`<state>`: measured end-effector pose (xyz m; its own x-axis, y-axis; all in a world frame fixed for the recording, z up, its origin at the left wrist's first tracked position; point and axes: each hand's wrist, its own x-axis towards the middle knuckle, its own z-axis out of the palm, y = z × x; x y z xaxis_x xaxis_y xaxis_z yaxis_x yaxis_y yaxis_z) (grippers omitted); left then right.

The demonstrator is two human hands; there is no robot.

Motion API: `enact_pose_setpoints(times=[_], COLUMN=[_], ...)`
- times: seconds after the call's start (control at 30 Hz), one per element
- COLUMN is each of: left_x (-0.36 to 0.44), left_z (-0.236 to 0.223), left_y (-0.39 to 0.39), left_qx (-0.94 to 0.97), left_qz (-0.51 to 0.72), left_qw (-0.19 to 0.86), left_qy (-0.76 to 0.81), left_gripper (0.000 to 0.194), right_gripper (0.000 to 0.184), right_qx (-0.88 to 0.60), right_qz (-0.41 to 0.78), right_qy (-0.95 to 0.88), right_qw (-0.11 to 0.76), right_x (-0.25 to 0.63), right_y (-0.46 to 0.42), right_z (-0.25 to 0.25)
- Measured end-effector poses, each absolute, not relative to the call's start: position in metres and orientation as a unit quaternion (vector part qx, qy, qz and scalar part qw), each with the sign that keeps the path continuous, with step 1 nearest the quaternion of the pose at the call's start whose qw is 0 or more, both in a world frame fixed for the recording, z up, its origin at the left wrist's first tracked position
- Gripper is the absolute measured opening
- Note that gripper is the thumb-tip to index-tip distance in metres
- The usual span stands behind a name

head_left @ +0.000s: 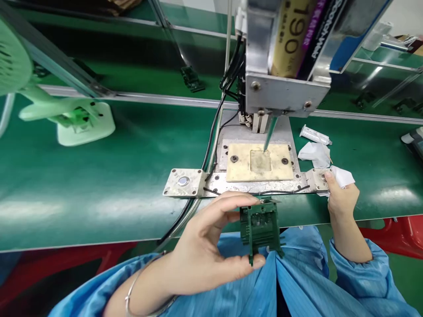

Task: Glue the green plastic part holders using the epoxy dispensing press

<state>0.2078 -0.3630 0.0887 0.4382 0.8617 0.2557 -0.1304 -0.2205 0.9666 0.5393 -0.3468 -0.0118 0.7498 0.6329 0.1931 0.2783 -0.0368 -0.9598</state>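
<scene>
My left hand grips a dark green plastic housing between thumb and fingers, held in the air in front of the bench edge. The housing has an open frame with slots and small prongs. My right hand is closed, its thumb on the right-hand button block of the machine. A crumpled white tissue sticks out from its curled fingers. Beyond both hands, a cream fixture plate with a shallow square recess is bolted to the metal base. A greenish dispensing nozzle points down at the recess.
Above the fixture hangs the machine head with its glue cartridge. At left is a second button block, with black cables beside it. Another tissue and a clear tube lie right. A light green fan stands left.
</scene>
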Motion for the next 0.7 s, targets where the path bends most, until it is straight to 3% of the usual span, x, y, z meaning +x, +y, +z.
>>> enact_pose_setpoints(times=[0.2,0.33,0.4,0.53,0.63,0.7], left_x=[0.204,0.203,0.203,0.203,0.202,0.202], left_z=[0.095,0.092,0.091,0.088,0.086,0.084], left_y=[-0.364,-0.364,-0.364,-0.365,-0.366,-0.367], left_qx=[0.668,0.673,0.67,0.656,0.654,0.653], left_qz=[0.442,0.443,0.445,0.442,0.438,0.44], left_qw=[0.54,0.539,0.54,0.546,0.539,0.534], left_qy=[0.26,0.248,0.248,0.276,0.301,0.309], left_gripper=[0.072,0.074,0.074,0.068,0.063,0.063], right_gripper=[0.053,0.03,0.03,0.034,0.05,0.049], right_qx=[-0.764,-0.633,-0.615,-0.743,-0.762,-0.792], right_qz=[-0.063,-0.01,-0.003,-0.08,0.022,0.057], right_qy=[-0.361,-0.575,-0.609,-0.437,-0.389,-0.37], right_qw=[0.531,0.518,0.5,0.501,0.517,0.482], right_x=[0.509,0.477,0.477,0.52,0.57,0.596], right_y=[-0.384,-0.421,-0.421,-0.377,-0.33,-0.305], right_z=[0.01,0.034,0.041,0.038,0.025,0.015])
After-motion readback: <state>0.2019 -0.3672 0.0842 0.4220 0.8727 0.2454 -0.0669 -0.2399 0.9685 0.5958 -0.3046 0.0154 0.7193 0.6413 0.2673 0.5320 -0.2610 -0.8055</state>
